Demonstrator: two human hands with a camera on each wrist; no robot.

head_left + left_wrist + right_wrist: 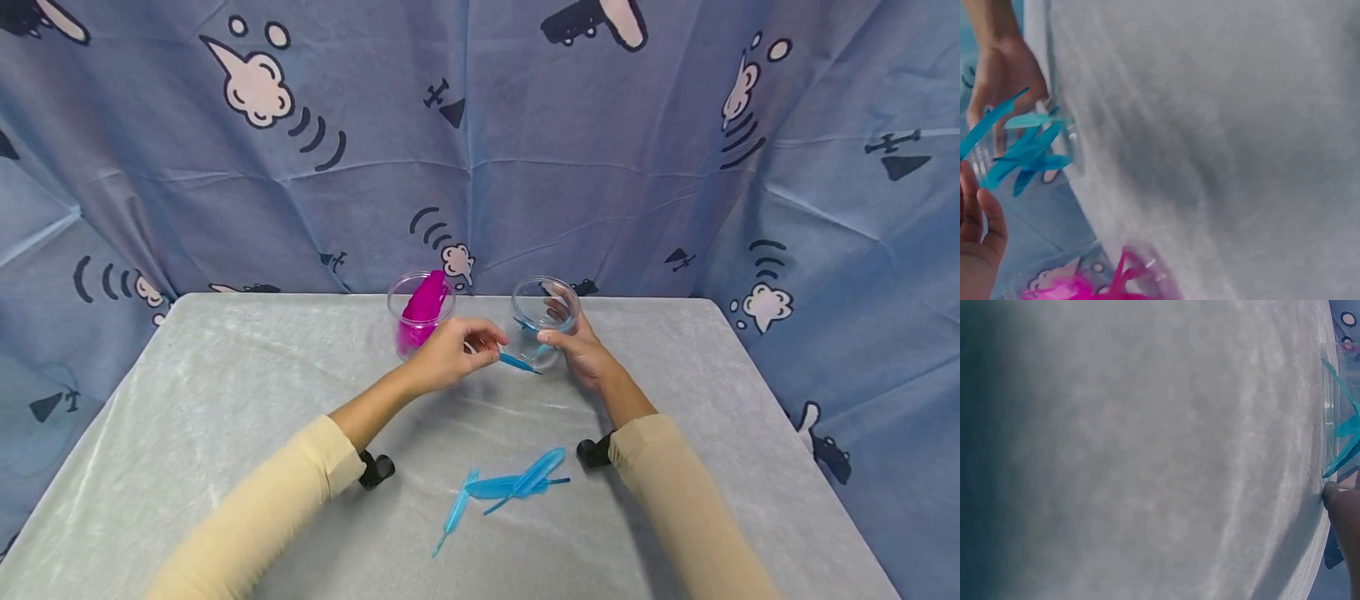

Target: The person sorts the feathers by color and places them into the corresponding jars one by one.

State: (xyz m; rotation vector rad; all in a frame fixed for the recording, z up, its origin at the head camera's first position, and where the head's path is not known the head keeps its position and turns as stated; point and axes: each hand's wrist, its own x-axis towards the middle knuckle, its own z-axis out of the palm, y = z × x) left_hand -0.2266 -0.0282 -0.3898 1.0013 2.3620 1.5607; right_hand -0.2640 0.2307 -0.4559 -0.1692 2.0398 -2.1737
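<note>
My left hand (452, 354) pinches a blue feather (519, 363) between thumb and fingers, just left of a clear jar and near its front. My right hand (588, 354) grips that clear jar (514, 302), thumb at the near side and fingers round the back. Several blue feathers (1035, 153) show inside the jar in the left wrist view. A second clear jar (392, 321), behind the left hand, contains magenta feathers (424, 302). Loose blue feathers (534, 473) lie on the table between the forearms, some of them crossing. In the right wrist view only the thumb side of the right hand shows.
A pale grey cloth covers the table (262, 375). Behind the jars, along the table's far edge, hangs a blue patterned curtain (360, 225). Black wrist cameras (377, 471) sit at both cuffs, close to the loose feathers.
</note>
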